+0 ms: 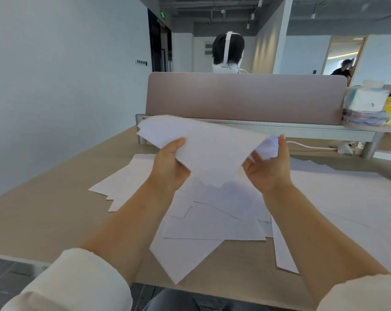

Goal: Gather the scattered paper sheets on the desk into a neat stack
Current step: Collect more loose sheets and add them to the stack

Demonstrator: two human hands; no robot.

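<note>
I hold a loose bundle of white paper sheets [208,149] above the desk. My left hand [171,163] grips its left side, thumb on top. My right hand [268,167] holds the right side, with the fingers curled under the sheets and the thumb raised beside the edge. The bundle's edges are uneven and fan out toward the far left. Below the hands, several more white sheets [212,221] lie scattered and overlapping on the beige desk [44,216], some pointing over the near edge.
A mauve divider panel [244,97] closes the desk's far side. A shelf at the right carries tissue packs and boxes [367,104]. A white cable and power strip [342,149] lie behind. A person sits beyond the panel.
</note>
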